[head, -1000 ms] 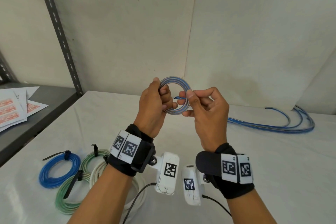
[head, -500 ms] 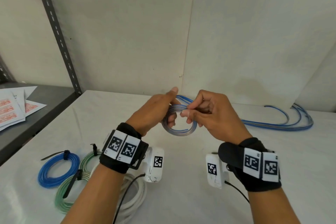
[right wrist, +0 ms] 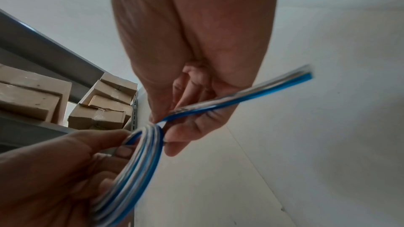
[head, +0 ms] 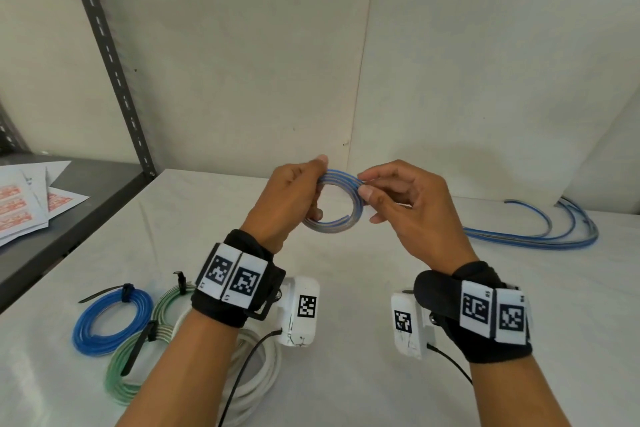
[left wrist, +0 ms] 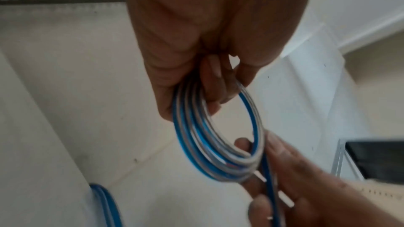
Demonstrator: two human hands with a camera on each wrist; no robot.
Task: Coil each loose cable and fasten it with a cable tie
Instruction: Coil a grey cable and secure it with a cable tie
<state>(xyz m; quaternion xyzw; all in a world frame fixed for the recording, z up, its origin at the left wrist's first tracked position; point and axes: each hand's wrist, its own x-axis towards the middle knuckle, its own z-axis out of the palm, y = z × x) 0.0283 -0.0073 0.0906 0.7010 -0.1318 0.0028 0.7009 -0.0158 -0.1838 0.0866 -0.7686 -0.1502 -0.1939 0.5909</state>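
A small coil of blue-and-clear striped cable (head: 341,206) (left wrist: 203,137) (right wrist: 140,154) hangs in the air above the white table (head: 346,305). My left hand (head: 298,194) (left wrist: 205,82) grips the coil's left side, fingers curled through the ring. My right hand (head: 391,198) (right wrist: 177,115) pinches the coil's right side where the free run of cable (right wrist: 240,96) leaves it. That loose length (head: 540,236) lies in long loops at the table's far right.
Finished coils lie at the near left: a blue one (head: 112,321), a green-striped pair (head: 138,350) and a white one (head: 256,374), the blue and green with black ties. A grey shelf (head: 79,215) with printed sheets (head: 24,204) stands left.
The hands dropped toward the table half a second ago and have since lifted a little; the coil now faces the camera more squarely, with the right hand still on the free run.
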